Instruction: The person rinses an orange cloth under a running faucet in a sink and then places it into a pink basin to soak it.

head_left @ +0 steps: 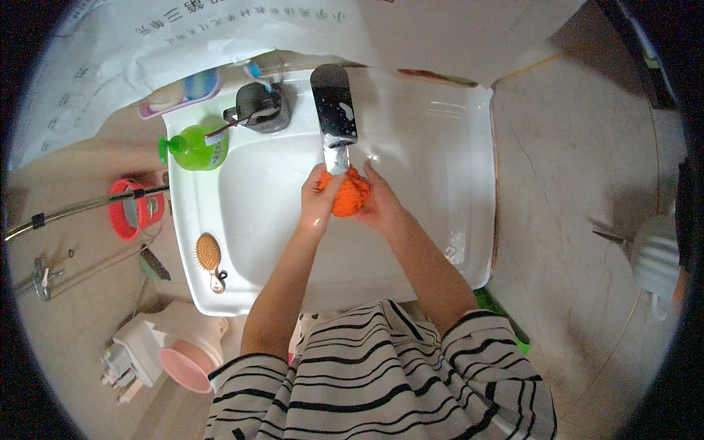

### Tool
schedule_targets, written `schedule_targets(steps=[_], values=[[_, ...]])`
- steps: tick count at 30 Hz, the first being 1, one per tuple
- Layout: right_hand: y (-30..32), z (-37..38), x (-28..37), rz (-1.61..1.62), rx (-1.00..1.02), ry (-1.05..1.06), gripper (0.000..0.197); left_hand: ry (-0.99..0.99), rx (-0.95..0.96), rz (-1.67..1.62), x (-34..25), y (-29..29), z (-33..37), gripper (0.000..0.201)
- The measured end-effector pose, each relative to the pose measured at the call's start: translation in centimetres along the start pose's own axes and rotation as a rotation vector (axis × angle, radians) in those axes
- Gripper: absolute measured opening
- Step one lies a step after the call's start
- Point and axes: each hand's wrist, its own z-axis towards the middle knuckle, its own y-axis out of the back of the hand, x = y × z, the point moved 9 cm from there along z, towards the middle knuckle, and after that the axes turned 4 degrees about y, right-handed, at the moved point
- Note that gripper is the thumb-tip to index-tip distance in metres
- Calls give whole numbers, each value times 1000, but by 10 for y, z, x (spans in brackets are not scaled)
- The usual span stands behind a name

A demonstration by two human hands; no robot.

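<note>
Striped shirt hangs below the grip. Left hand and right hand together hold a bunched orange cloth between them, over the sink, at the tap. Up-left of the grip stand a cup and soap bottle; down-left, a brush.

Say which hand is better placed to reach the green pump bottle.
Probably the left hand: it is nearer the green bottle than the right hand, though both hold the orange cloth.

The orange cloth (bunched into a wrinkled lump) is below the spout.
</note>
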Motion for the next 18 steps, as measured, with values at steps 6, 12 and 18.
schedule_targets(steps=[6, 12, 18], values=[[-22, 29, 3, 26, 281, -18, 35, -358, 40, 731, -54, -22, -8, 53], [-3, -7, 15, -123, 75, 15, 33, 69, 321, 572, 4, -7, -12, 65], [41, -39, 62, -558, -121, 297, 38, 91, 360, 716, 14, 4, -34, 51]])
